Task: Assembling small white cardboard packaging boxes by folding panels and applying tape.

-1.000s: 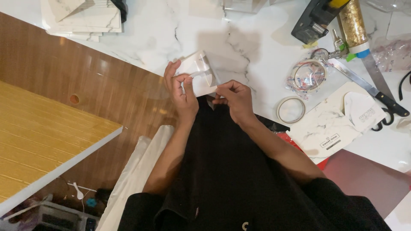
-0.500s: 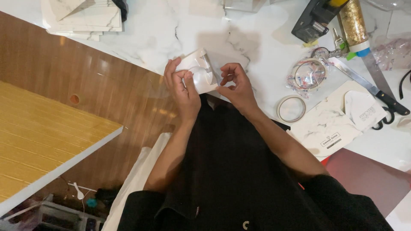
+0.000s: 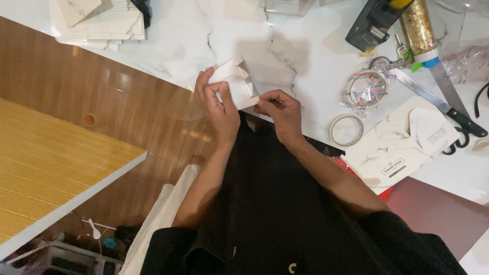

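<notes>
A small white cardboard box, partly folded, is held up just above the near edge of the marble table, the left hand gripping its left side with fingers curled round it and the right hand pinching its lower right corner. To the right on the table lie a roll of clear tape, a flat marbled card blank, a long knife and black-handled scissors. A stack of white cards sits at the far left.

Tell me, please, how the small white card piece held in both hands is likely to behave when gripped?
The white card piece looks thin and creased, so it probably bends easily. Left hand and right hand hold it up by fingertips alone, suggesting it is light. Its raised tabs might crush.
</notes>
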